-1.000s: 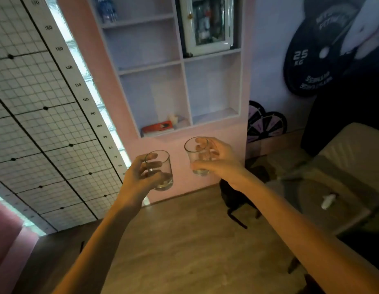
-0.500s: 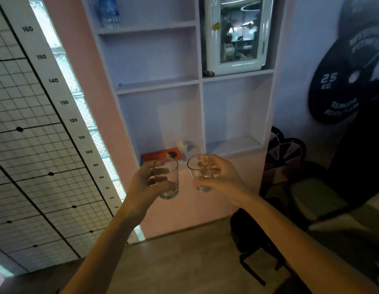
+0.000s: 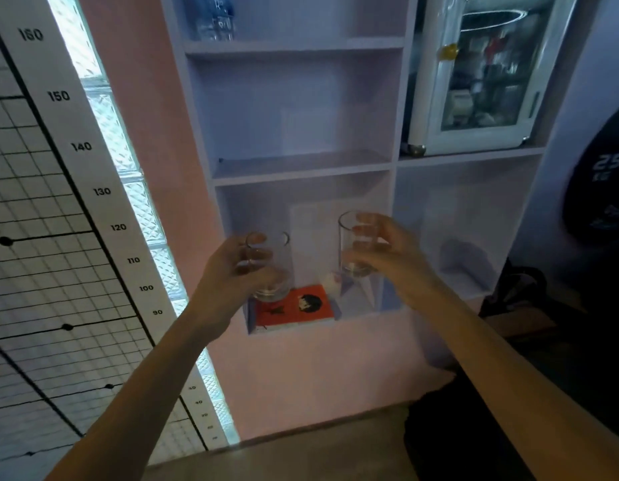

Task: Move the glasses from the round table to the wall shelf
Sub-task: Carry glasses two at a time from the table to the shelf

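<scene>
I hold two clear drinking glasses up in front of the wall shelf [image 3: 301,164]. My left hand [image 3: 228,276] grips one glass [image 3: 271,276] around its side, upright, in front of the lower left compartment. My right hand [image 3: 391,258] grips the other glass [image 3: 355,244] a little higher and to the right, also upright. Both glasses look empty. The round table is out of view.
An orange book [image 3: 296,307] and a small white object [image 3: 332,281] lie in the lower left compartment. Water bottles [image 3: 214,19] stand on the top shelf. A small glass-door fridge [image 3: 474,74] fills the upper right compartment. A height chart [image 3: 75,147] hangs on the left.
The shelf has come much closer and larger in view. Both hands have risen with their glasses to the level of the lower compartment, and the glasses have moved farther apart.
</scene>
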